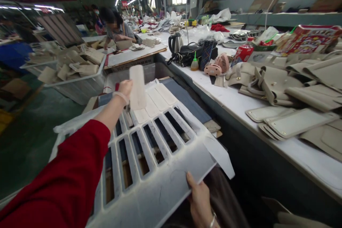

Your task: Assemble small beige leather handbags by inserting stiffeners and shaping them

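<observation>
Holding a flat, pale beige rectangular panel (137, 87) upright near the centre of the frame, the left hand (125, 89) extends from a red sleeve (82, 153) that enters at lower left; its grip is clamped on the panel's left edge, and a pale band circles the wrist. Below the panel, a translucent white plastic slotted rack (171, 180) spreads across the lower centre, its long openings in two rows; a row of flat cream strips (160, 97) lies side by side along its far part, with a blue-grey sheet (191, 101) just beyond to the right. At bottom centre-right, the right hand (200, 201) lays its thumb over the rack's near edge; the fingers are partly hidden, so I cannot tell whether that grip is closed on the plastic.

Along the right side runs a long white surface (219, 94); on it lie heaped beige leather-like pieces (278, 82) and, nearer, a stack of flat beige pieces with rounded corners (296, 124); toward upper centre stand a pink fan (221, 64), a small bottle with a green nozzle (195, 63) and a silver-and-black kettle (176, 43). At upper left, a grey plastic bin (77, 87) holds more beige pieces; behind it a co-worker (120, 28) leans over another work surface.
</observation>
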Action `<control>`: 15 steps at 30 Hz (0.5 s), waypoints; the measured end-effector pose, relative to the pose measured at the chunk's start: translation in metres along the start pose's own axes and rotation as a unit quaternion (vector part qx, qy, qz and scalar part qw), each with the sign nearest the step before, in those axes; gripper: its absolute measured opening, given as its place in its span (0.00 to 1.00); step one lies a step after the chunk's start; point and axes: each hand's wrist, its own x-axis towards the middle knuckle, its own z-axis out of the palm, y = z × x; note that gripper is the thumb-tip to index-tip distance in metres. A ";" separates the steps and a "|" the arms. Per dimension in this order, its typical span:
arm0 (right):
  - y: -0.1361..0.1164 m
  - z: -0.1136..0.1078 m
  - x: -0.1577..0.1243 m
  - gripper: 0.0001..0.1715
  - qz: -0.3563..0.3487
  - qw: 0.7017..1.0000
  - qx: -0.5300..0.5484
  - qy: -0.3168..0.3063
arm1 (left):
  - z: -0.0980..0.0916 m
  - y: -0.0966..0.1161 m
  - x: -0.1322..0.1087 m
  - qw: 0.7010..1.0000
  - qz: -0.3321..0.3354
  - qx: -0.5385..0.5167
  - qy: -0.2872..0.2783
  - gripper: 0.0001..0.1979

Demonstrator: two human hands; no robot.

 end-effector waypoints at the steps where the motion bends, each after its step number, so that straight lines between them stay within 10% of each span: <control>1: 0.001 0.012 0.003 0.42 -0.005 1.000 -0.001 -0.006 | 0.013 0.003 -0.010 1.000 0.005 -0.004 -0.021 0.11; 5: -0.001 0.044 0.021 0.40 -0.031 0.999 -0.023 -0.005 | 0.055 0.016 -0.064 0.993 0.045 -0.040 -0.102 0.11; 10: -0.048 0.027 0.033 0.35 -0.122 0.988 -0.099 0.006 | 0.066 0.031 -0.141 0.986 0.069 -0.063 -0.141 0.12; 15: -0.127 -0.010 -0.037 0.42 -0.283 0.949 -0.134 -0.027 | 0.081 0.039 -0.236 0.975 0.079 -0.039 -0.206 0.12</control>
